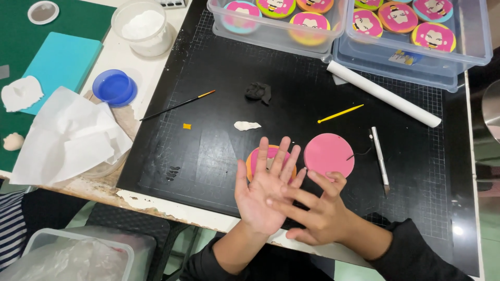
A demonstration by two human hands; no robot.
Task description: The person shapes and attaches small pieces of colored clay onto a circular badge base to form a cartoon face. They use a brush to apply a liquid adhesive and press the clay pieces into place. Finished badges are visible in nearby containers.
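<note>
From my remote view, my left hand (263,190) lies open, palm up, fingers spread, while my right hand (317,211) presses its fingers across that palm; neither grips anything. Just at 12 o'clock of them on the black cutting mat (208,156) sit a plain pink disc (328,154) and a half-hidden orange-rimmed disc (253,158). Finished face-decorated discs fill the clear tubs (471,47) at 1 o'clock, so these two look undecorated yet.
</note>
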